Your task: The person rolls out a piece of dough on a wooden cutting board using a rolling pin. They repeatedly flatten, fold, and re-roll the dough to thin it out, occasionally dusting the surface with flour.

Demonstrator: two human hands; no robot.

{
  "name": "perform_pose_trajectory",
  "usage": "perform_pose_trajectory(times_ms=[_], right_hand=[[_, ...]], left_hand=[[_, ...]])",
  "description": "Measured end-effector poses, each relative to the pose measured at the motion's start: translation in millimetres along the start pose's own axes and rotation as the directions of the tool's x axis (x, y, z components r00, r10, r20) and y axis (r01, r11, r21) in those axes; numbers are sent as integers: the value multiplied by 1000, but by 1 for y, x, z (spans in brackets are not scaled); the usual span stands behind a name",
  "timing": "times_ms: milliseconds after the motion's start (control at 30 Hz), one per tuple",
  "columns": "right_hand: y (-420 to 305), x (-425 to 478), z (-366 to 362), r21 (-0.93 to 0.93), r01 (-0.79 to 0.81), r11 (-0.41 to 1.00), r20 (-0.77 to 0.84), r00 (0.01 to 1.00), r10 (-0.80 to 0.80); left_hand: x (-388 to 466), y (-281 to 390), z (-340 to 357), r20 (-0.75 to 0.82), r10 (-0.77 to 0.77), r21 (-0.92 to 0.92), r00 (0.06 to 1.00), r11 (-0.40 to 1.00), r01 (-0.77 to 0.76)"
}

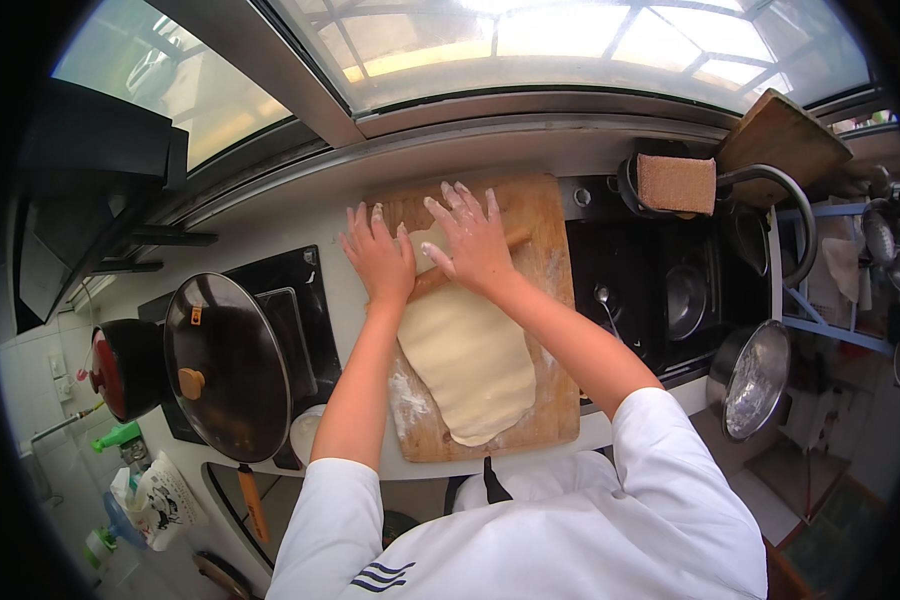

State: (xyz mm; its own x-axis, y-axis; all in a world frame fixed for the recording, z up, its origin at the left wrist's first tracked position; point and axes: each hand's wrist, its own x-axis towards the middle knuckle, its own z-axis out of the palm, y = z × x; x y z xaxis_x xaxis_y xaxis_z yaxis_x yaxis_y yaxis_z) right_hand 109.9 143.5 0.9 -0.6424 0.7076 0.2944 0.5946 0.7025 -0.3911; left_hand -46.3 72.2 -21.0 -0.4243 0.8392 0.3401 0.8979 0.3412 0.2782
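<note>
A large flattened sheet of pale dough stretches lengthwise over a floured wooden board. Across its far part lies a wooden rolling pin, slanting up to the right. My left hand rests palm down at the pin's left end, fingers spread and pointing away from me. Over the pin's right part is my right hand, also flat with fingers apart and flour on the fingertips. Neither hand's fingers wrap around the pin. Both hands hide parts of the pin and the dough's far end.
To the left, a lidded pan stands on the stove, beside a red-lidded pot and a white bowl. At right are a dark sink, a floury metal bowl and a sponge. A window frame runs behind.
</note>
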Motion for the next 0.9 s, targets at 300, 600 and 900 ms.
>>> perform_pose_trajectory(times_ms=[300, 600, 900], right_hand=[[27, 32, 23, 62, 122, 991, 79, 989, -127], [27, -38, -7, -16, 516, 856, 32, 856, -515], [28, -133, -128, 35, -189, 981, -309, 932, 191]], left_hand=[[4, 4, -25, -259, 47, -228, 965, 968, -109], [-162, 21, -95, -92, -696, -561, 712, 627, 541], [-43, -29, -50, 88, 66, -210, 994, 977, -46]])
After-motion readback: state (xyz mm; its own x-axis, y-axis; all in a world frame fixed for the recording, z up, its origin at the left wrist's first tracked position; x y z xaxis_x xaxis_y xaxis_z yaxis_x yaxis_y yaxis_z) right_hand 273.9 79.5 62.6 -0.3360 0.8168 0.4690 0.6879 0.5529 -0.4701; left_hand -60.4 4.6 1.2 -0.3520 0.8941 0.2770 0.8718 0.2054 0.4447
